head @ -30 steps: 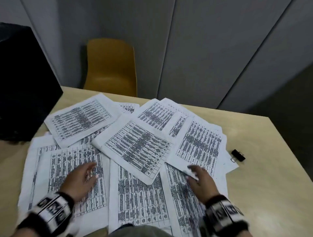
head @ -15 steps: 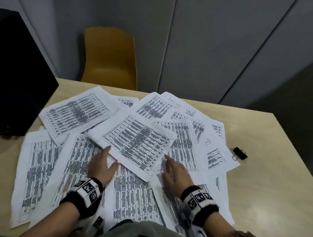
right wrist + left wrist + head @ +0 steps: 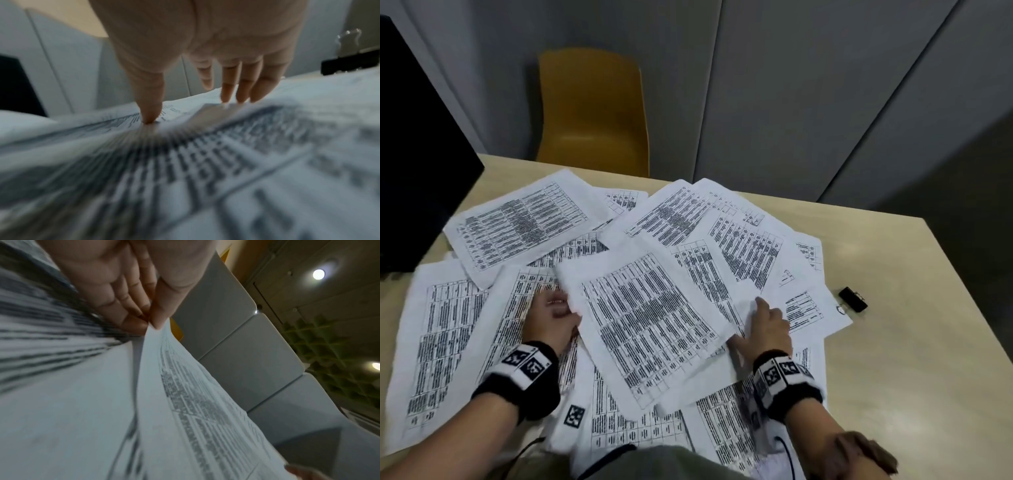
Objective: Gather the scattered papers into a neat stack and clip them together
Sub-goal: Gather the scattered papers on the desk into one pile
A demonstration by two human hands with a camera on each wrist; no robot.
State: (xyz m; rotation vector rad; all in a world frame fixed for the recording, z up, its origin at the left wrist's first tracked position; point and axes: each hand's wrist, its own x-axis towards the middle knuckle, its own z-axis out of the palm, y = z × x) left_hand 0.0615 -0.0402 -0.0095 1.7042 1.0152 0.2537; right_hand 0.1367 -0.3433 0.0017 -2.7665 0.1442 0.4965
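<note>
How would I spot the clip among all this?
Start at the light wooden table covered in printed papers. Go to the papers' right edge, beyond the right hand. The binder clip lies there on bare wood: small, black, with silver wire handles, unlike the white sheets.

The room is dim and evenly lit; two ceiling lamps (image 3: 318,274) glare in the left wrist view. Both wrist views smear the near papers (image 3: 185,170) with motion blur, and straight wall panels (image 3: 236,361) bow toward the edges.
</note>
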